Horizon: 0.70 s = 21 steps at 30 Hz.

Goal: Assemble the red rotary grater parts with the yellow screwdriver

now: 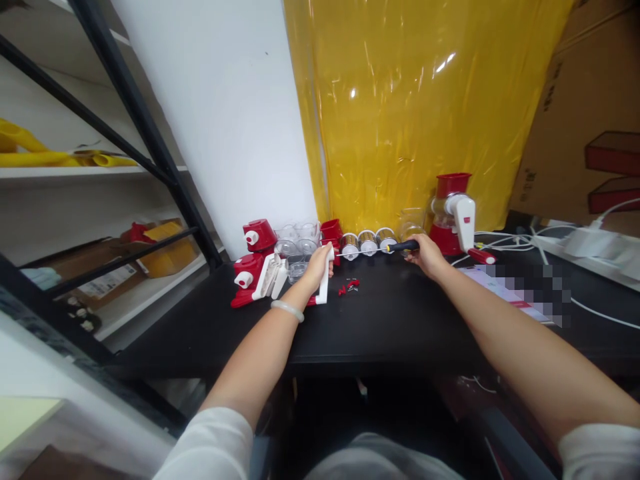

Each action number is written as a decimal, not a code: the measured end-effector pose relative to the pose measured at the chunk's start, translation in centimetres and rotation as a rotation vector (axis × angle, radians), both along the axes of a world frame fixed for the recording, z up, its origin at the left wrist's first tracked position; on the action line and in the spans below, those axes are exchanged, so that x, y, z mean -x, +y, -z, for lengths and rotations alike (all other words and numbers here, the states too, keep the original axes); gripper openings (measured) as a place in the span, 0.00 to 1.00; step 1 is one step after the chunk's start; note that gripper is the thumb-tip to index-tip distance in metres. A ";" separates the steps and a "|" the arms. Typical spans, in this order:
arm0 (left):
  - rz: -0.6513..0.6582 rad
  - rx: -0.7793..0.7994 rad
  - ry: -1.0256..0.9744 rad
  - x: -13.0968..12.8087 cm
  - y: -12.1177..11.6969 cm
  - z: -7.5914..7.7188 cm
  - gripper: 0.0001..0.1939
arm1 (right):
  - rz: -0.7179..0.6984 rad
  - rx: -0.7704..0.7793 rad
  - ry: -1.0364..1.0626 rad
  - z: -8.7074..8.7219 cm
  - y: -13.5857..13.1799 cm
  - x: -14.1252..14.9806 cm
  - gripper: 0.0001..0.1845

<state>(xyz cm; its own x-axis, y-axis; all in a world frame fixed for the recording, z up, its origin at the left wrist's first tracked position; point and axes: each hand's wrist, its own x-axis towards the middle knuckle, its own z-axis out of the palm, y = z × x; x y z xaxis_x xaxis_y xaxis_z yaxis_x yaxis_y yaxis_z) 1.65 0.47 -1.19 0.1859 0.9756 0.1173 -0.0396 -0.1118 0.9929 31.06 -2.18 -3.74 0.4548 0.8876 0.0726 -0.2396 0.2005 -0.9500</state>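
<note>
My left hand (319,265) is closed around a white crank handle (325,285) with a red base, held upright on the black table (390,320). My right hand (426,254) grips the black and yellow handle of a screwdriver (395,247). The screwdriver's thin shaft points left, and its tip reaches the top of the white handle. A few small red pieces and screws (349,287) lie on the table just right of the white handle.
Red and white grinder parts (255,267) and clear cups (297,247) lie at the left. Three metal drums (369,243) line the yellow sheet (415,107). An assembled red grinder (453,213), white cables (515,243), a power strip (595,247), paper and shelving surround the area.
</note>
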 end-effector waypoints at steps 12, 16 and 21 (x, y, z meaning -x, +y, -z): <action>-0.005 0.009 0.001 -0.1 0.0 0.0 0.23 | -0.020 -0.043 -0.032 0.4 0.0 -0.4 0.07; 0.000 0.000 -0.011 -0.1 0.0 0.0 0.23 | -0.056 -0.051 0.058 0.0 0.0 -0.3 0.04; -0.002 -0.007 -0.015 0.0 0.1 0.1 0.24 | 0.066 0.042 -0.111 0.8 0.5 -0.6 0.17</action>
<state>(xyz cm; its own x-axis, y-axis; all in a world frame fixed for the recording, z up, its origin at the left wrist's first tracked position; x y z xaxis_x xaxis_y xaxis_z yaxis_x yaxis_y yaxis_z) 1.67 0.55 -1.25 0.1820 0.9751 0.1269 -0.0544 -0.1189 0.9914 31.71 -1.68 -4.50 0.5038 0.8592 0.0887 -0.1201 0.1714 -0.9779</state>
